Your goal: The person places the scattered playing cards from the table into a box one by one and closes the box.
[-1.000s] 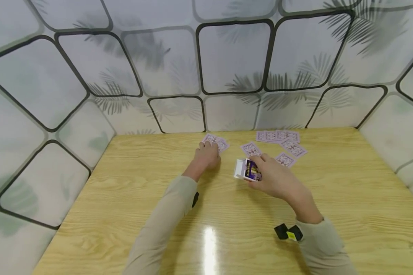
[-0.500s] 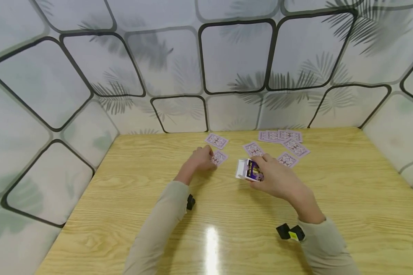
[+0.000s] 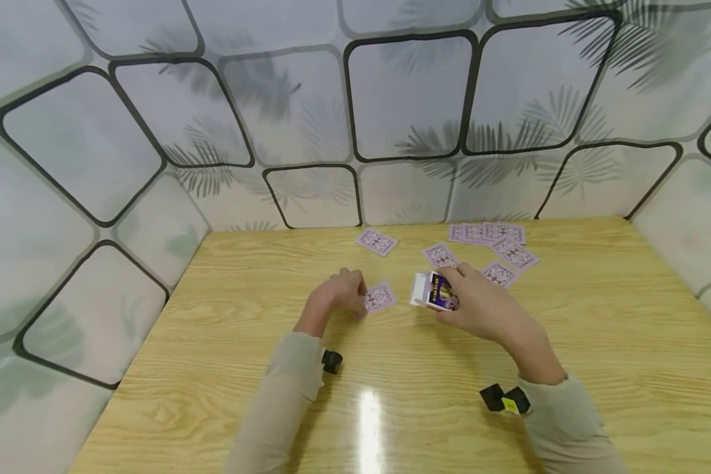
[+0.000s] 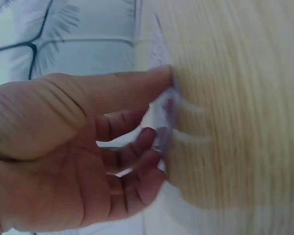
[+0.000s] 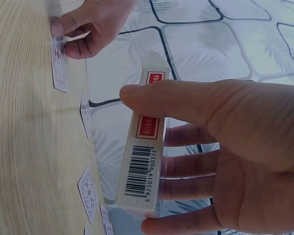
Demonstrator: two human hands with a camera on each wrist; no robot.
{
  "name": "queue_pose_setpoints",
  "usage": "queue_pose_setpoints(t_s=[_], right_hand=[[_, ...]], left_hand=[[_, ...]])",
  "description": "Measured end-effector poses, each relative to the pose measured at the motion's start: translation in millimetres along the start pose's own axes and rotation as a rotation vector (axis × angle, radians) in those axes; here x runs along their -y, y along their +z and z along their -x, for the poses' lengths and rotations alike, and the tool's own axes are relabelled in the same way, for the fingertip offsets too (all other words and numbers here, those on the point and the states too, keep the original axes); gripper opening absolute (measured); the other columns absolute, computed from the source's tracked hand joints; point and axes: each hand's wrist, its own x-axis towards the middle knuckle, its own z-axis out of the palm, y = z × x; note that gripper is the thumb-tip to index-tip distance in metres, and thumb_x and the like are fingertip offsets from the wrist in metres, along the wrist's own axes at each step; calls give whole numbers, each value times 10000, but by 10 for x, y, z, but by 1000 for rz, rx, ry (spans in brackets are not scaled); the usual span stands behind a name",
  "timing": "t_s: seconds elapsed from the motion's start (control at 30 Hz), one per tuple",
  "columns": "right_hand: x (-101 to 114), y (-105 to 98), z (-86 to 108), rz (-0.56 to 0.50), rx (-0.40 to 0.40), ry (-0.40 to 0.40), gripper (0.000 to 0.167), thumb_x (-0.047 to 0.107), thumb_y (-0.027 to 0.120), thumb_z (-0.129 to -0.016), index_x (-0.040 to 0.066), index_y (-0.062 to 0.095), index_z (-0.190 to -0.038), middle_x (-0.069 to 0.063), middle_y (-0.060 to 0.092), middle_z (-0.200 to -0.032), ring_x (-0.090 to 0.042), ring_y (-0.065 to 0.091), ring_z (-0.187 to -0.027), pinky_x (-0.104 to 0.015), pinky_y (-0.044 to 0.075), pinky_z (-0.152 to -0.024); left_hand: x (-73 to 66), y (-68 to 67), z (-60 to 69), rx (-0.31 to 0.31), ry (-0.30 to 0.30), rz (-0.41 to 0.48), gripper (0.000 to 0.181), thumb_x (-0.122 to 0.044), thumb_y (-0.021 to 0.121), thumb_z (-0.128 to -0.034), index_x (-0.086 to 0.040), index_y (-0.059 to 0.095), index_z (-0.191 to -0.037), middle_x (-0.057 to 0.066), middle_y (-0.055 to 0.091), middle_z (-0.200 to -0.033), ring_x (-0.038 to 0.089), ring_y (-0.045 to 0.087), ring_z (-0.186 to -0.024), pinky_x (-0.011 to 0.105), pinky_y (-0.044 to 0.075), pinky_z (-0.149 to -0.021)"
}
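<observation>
The left hand's [image 3: 336, 293] grip is pinching a card [image 3: 380, 296], which is lying at 9 o'clock from the card box [image 3: 441, 291]. The right hand [image 3: 480, 306] is gripping the box. The step in hand is apparently picking up this card; the next move is likely calling for raising it clear of the table [image 3: 213, 342] without bending. A single card [image 3: 376, 241] is lying toward 10 o'clock, a row of cards [image 3: 480, 233] toward 1. Leaf-printed walls [image 3: 409, 99] are enclosing the wood-grained surface.

Leaf-print walls [image 3: 409, 99] round a wood-grain table [image 3: 426, 408] suggest an indoor booth [image 3: 83, 145]
</observation>
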Motion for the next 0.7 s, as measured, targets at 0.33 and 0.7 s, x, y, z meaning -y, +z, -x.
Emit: queue_pose_setpoints(t_s=[0.33,0.7], right_hand=[[2,2,-2,-12,12,21,745,311,792,-838,-3,465,-1429,-214,564,-1204,-210,548,-830,-300,448,-616],[-1,35,-6,1,-5,14,722,306,796,-832,-11,486,-1402,-206,575,-1181,-220,549,-832,-321,457,-632]], left_hand=[[-38,114,200,1,-8,71,501,-66,836,-738,-33,546,-1146,63,585,-921,211,555,-818,332,456,-722],[63,60,224,-48,77,181,332,-9,705,-863,-25,585,-1173,59,625,-941,181,563,-791,277,460,-659]])
